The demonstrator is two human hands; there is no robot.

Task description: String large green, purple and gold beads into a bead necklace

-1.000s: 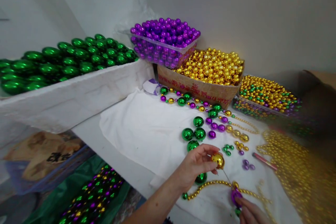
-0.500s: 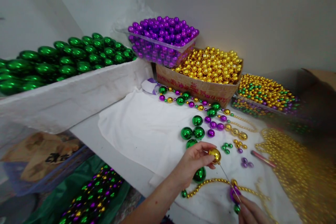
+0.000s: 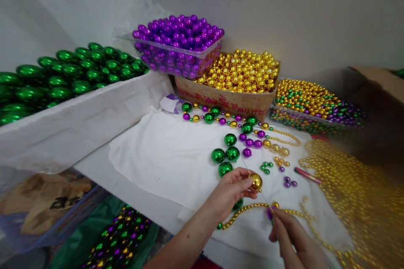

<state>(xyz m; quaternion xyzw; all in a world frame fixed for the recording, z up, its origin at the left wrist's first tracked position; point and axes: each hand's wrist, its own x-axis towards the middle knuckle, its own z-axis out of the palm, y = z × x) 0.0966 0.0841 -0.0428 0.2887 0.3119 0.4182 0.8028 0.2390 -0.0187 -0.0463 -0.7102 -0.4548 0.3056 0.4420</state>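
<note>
My left hand [image 3: 232, 191] pinches a shiny gold ball [image 3: 256, 181] above the white cloth [image 3: 164, 159]. A thin needle or wire runs through the ball down to my right hand [image 3: 292, 237], which is closed on it and on the purple bead [image 3: 269, 212] at the end of a strand of small gold beads [image 3: 246, 212]. Loose green balls [image 3: 225, 155] and a green-purple-gold strand [image 3: 221, 117] lie just beyond my hands. A green ball is partly hidden under my left hand.
A white box of large green balls [image 3: 72, 73] stands at the left, a clear tub of purple balls [image 3: 178, 44] and a cardboard box of gold balls [image 3: 240, 73] at the back. A tray of mixed strands [image 3: 311, 103] and a heap of gold strands [image 3: 356, 193] fill the right. A pink pen [image 3: 307, 175] lies nearby.
My right hand has risen further into view and come closer to the left hand. The gold ball has stayed in my left fingers. The view has shifted slightly to the right.
</note>
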